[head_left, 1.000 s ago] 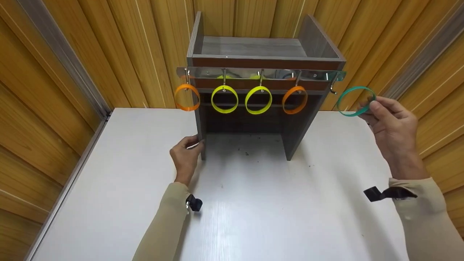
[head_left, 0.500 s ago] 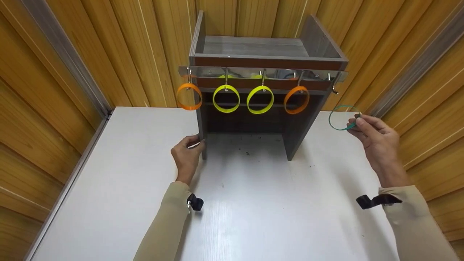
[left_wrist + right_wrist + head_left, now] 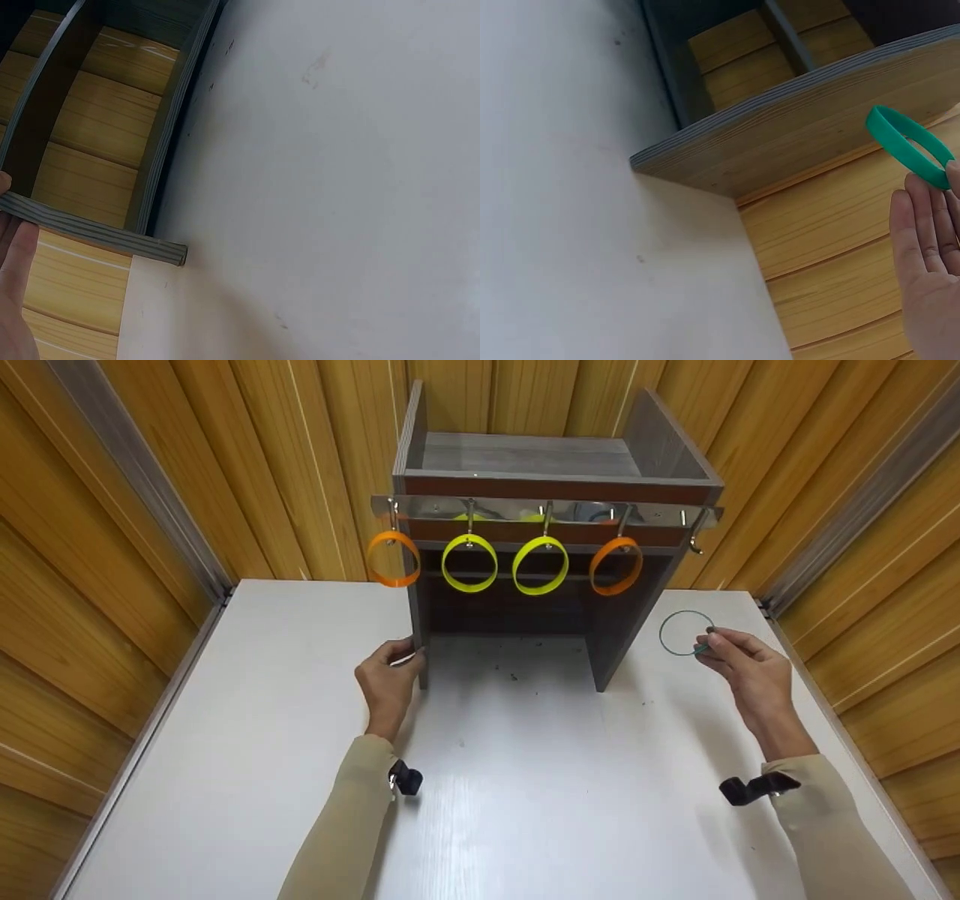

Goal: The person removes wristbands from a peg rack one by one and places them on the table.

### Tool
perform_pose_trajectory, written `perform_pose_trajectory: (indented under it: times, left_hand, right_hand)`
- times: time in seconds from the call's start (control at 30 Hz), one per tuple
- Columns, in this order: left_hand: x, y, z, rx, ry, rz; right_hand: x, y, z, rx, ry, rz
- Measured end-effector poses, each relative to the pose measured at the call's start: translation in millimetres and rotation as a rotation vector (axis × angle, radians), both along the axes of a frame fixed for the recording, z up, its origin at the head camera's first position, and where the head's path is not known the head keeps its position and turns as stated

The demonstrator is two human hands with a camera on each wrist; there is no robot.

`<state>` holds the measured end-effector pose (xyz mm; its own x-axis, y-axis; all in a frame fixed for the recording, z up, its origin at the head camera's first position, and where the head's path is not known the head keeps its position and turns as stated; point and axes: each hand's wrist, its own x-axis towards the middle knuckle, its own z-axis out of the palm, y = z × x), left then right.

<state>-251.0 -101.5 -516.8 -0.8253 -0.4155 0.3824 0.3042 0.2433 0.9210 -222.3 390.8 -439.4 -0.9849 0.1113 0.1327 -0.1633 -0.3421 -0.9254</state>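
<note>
My right hand (image 3: 750, 671) pinches a thin green wristband (image 3: 900, 144) between thumb and fingers, right of the grey shelf unit (image 3: 525, 478) and lower than its hook rail. My left hand (image 3: 386, 682) grips the front edge of the unit's left side panel (image 3: 97, 234), thumb on one face and fingers on the other. Across the unit's front runs a metal hook rail (image 3: 502, 510). From its hooks hang an orange wristband (image 3: 373, 562) at the far left, two yellow wristbands (image 3: 445, 570) and another orange wristband (image 3: 594, 574). The rightmost hook (image 3: 697, 544) bears no band.
The unit stands on a white table (image 3: 510, 795) near wood-panelled walls (image 3: 885, 607). Its right side panel (image 3: 795, 112) lies between the right hand and the unit's inside. A few dark specks (image 3: 514, 676) mark the tabletop.
The right hand has moved down and to the left with the green wristband, away from the rightmost hook, and the band has turned edge-on. The left hand keeps its grip on the panel.
</note>
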Motion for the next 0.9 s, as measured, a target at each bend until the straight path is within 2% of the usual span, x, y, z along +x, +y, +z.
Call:
perform_pose_trajectory:
  times: [0.23,0.47,0.9]
  left_hand:
    - [0.3,0.0,0.9,0.001,-0.014,0.005]
    - [-0.1,-0.8,0.0,-0.008,0.008,0.008]
    - [0.3,0.6,1.0,0.006,-0.011,0.014]
  right_hand:
    - [0.0,1.9,-23.1,0.078,-0.087,-0.013]
    - [-0.5,1.7,-45.9,0.118,-0.14,-0.025]
    - [2.2,-1.8,-73.5,0.215,-0.25,-0.057]
